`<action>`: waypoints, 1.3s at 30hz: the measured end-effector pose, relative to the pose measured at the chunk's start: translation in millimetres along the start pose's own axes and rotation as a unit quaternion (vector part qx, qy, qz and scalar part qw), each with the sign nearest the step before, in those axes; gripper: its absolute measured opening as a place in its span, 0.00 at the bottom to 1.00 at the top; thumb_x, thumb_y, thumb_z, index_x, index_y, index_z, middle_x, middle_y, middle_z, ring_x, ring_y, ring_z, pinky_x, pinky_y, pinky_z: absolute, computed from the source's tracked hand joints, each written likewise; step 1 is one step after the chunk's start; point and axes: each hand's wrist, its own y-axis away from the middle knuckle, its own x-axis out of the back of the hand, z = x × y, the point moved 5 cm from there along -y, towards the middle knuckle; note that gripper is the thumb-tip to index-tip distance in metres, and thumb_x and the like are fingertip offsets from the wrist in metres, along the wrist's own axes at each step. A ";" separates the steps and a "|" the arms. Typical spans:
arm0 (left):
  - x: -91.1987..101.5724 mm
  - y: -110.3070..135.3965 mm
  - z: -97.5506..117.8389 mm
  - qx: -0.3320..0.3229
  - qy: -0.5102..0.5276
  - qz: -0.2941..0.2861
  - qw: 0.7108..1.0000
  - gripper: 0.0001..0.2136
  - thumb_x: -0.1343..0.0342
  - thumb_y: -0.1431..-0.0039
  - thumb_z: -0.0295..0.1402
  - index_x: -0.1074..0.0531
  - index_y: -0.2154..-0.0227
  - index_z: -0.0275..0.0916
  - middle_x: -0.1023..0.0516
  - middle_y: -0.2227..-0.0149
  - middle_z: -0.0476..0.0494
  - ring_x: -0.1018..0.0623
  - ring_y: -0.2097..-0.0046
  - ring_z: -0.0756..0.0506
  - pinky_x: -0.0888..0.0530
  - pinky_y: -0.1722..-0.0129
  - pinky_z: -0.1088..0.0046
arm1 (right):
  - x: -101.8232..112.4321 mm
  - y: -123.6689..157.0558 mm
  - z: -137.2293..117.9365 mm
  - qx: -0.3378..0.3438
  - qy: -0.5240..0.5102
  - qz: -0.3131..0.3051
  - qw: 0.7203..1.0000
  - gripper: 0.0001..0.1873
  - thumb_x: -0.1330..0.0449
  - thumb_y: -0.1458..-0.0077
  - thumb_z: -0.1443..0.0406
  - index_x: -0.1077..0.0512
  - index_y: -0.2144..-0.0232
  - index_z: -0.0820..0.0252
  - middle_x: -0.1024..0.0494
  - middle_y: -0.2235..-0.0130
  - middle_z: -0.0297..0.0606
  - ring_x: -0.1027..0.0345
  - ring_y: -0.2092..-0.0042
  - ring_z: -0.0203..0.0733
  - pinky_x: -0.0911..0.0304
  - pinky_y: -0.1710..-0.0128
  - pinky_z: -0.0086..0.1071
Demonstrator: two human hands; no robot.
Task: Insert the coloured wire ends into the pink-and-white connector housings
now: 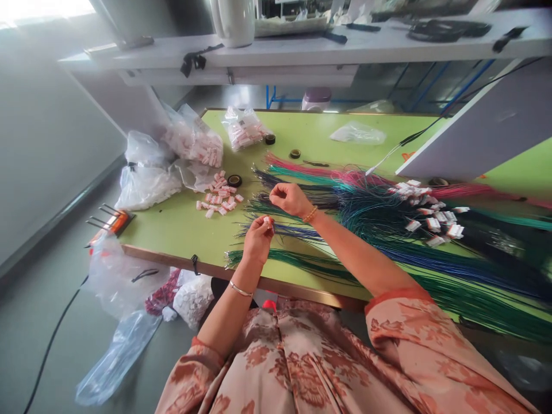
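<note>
Left grip (257, 240) pinching white connector (268, 221) at fingertips; right grip (292, 200) curled over wires (357, 210), hold unclear.

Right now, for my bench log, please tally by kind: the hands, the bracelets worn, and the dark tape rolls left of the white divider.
Hands: 2
Bracelets: 2
Dark tape rolls: 3
Total: 7

Workshop (wire bundles (362, 213), workbench (172, 230))
</note>
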 end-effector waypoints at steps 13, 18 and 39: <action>-13.4 -4.3 -3.1 0.031 0.031 -0.018 0.999 0.07 0.39 0.49 0.21 0.26 0.67 0.37 0.26 0.70 0.50 0.28 0.71 0.55 0.29 0.67 0.81 | 4.2 60.2 -2.2 -0.020 0.004 -0.008 1.000 0.06 0.41 0.55 0.64 0.29 0.77 0.62 0.29 0.78 0.31 0.43 0.77 0.30 0.47 0.77 0.25; -15.8 -2.3 -3.7 0.032 0.022 -0.013 0.999 0.07 0.40 0.47 0.21 0.27 0.67 0.37 0.26 0.70 0.50 0.27 0.71 0.55 0.28 0.68 0.81 | 4.5 63.0 -1.7 -0.016 0.007 -0.001 1.000 0.06 0.40 0.54 0.64 0.30 0.77 0.62 0.29 0.78 0.31 0.44 0.77 0.30 0.48 0.76 0.26; -17.6 -2.2 -6.8 0.019 -0.007 -0.005 1.000 0.09 0.34 0.52 0.23 0.27 0.68 0.37 0.25 0.69 0.51 0.27 0.69 0.55 0.30 0.65 0.79 | 5.9 67.6 -1.2 -0.017 0.005 -0.004 1.000 0.06 0.41 0.55 0.63 0.30 0.78 0.61 0.32 0.80 0.30 0.46 0.78 0.30 0.50 0.77 0.25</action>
